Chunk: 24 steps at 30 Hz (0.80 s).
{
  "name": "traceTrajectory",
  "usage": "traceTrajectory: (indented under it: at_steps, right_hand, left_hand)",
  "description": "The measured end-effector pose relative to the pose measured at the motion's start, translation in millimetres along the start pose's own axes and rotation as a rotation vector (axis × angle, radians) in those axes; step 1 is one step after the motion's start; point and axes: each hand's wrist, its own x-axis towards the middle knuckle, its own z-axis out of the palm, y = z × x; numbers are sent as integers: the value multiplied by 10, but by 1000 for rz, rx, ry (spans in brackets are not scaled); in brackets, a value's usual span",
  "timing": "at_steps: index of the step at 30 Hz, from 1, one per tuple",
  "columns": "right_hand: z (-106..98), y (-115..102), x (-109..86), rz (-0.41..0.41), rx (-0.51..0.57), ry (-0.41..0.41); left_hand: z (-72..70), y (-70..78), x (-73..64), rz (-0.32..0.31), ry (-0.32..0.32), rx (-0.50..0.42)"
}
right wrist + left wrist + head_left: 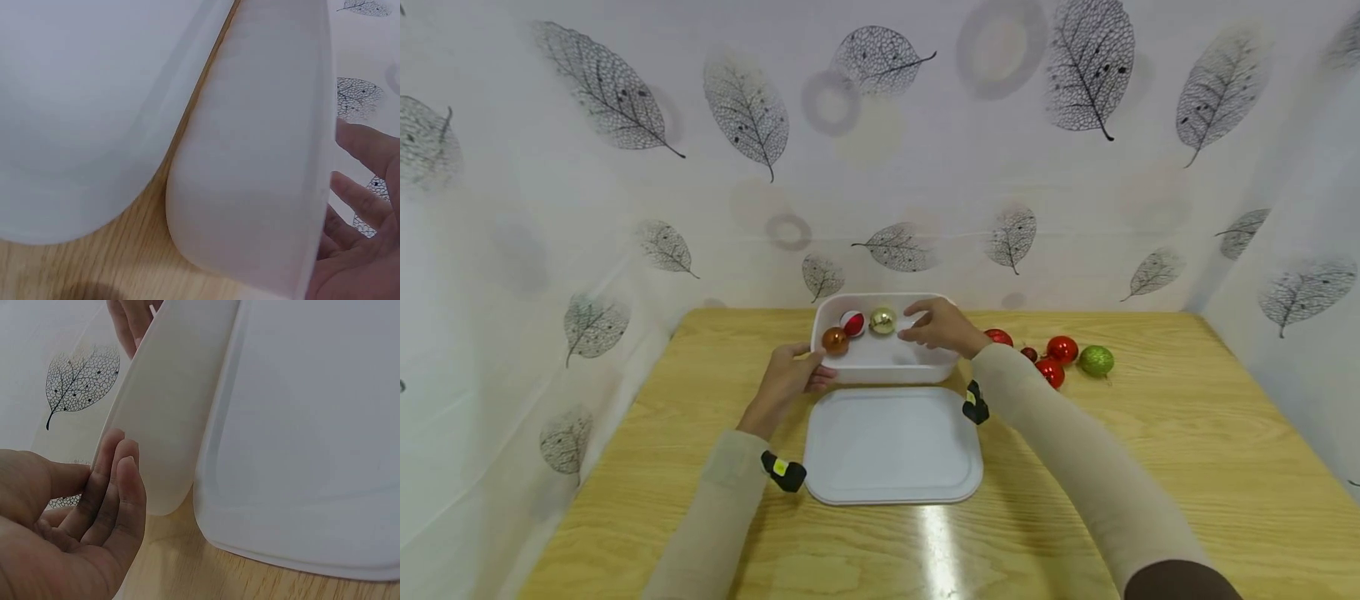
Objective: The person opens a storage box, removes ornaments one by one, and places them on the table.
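A white plastic box (887,375) stands near the wall. Inside it are an orange ball ornament (835,340), a red-and-white ball ornament (852,322) and a shiny gold ball ornament (882,321). My left hand (787,375) grips the box at its near left corner; in the left wrist view, thumb and fingers (119,487) pinch the rim from both sides. Over the right half of the box is my right hand (943,327), its fingers apart and nothing visible between them. The gold ornament lies just left of those fingertips. The right wrist view shows spread fingers (362,200) behind the box wall.
A white lid (895,446) lies flat on the wooden table (1187,433), directly in front of the box. To the right, partly behind my right sleeve, are several red ball ornaments (1062,349) and a green glittery one (1097,361). A leaf-patterned cloth (880,167) hangs behind the table.
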Motion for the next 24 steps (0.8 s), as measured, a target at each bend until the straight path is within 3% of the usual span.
traceTrajectory:
  at_steps: [24]
  right_hand:
    - [297, 37, 451, 134, -176, 141]
  left_hand:
    - [-10, 14, -10, -12, 1, 2]
